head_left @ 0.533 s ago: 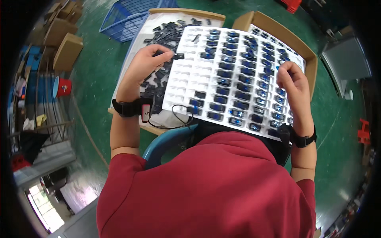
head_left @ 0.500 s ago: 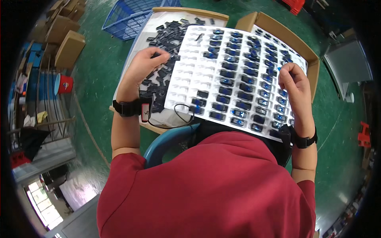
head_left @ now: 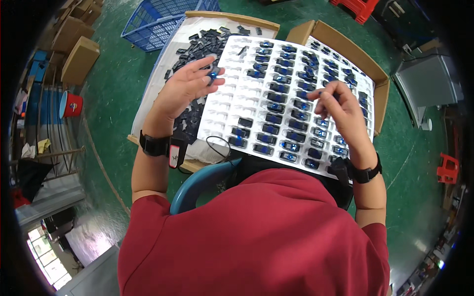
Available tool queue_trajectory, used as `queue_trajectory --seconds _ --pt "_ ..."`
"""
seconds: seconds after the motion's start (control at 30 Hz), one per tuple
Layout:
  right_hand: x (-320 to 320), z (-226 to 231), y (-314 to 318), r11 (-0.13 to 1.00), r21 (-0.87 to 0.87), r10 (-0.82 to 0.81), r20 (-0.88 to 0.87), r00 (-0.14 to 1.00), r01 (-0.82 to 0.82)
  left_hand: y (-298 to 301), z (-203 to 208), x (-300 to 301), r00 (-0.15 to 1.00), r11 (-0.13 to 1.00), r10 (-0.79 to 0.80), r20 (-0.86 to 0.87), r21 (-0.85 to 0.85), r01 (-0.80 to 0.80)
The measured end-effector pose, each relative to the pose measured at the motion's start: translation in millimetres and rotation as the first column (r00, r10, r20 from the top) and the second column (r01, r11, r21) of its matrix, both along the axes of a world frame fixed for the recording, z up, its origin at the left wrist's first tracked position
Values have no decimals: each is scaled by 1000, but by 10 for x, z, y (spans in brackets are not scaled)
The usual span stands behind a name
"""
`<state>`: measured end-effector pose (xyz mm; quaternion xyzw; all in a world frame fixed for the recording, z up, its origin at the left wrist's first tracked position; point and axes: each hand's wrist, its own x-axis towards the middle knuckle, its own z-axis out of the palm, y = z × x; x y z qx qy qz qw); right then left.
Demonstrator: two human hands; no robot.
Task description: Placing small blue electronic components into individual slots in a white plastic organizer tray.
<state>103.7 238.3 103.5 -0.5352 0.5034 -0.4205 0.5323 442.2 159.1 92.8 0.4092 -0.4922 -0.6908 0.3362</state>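
Observation:
Over the left edge of the white moulded tray (head_left: pixel 224 106), my left hand (head_left: pixel 185 86) has its thumb and fingers around a small black piece with a shiny blue face (head_left: pixel 214 74). My right hand (head_left: pixel 343 111) hovers above the tray's right half, fingers bent and pinched together. Something small and dark shows at its fingers, too little to name. Rows of black pieces with blue faces (head_left: pixel 279 88) fill the tray's middle and right columns, and a few lie crosswise over others. Many pockets in the left columns hold nothing.
Loose black pieces (head_left: pixel 207 44) are heaped on a wood-edged, paper-lined surface (head_left: pixel 197 24) at the left. A cardboard box (head_left: pixel 353 44) with another filled tray stands behind. Nearby are a blue crate (head_left: pixel 153 29), a red bucket (head_left: pixel 71 104) and a blue chair (head_left: pixel 197 180).
My left hand has moved slightly right toward the tray, and the blue-faced piece now shows in its fingers. My right hand has shifted left over the tray.

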Motion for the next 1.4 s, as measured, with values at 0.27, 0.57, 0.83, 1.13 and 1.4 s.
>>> queue_trajectory --seconds 0.27,0.57,0.83,1.13,1.4 --pt "206 39 -53 995 -84 52 -92 994 -60 93 293 -692 959 962 -273 72 52 270" --pt "384 118 -73 876 -381 123 -418 900 -296 65 177 -893 896 882 -445 19 187 434" --pt "438 -29 -87 824 -436 106 -510 854 -362 76 116 -921 854 834 -518 -47 193 517" --pt "480 -40 -73 830 -444 37 -558 829 -337 125 92 -897 848 833 -528 -38 169 526" --pt "507 -45 -66 915 -304 86 -492 866 -264 158 53 -904 839 842 -540 70 45 538"
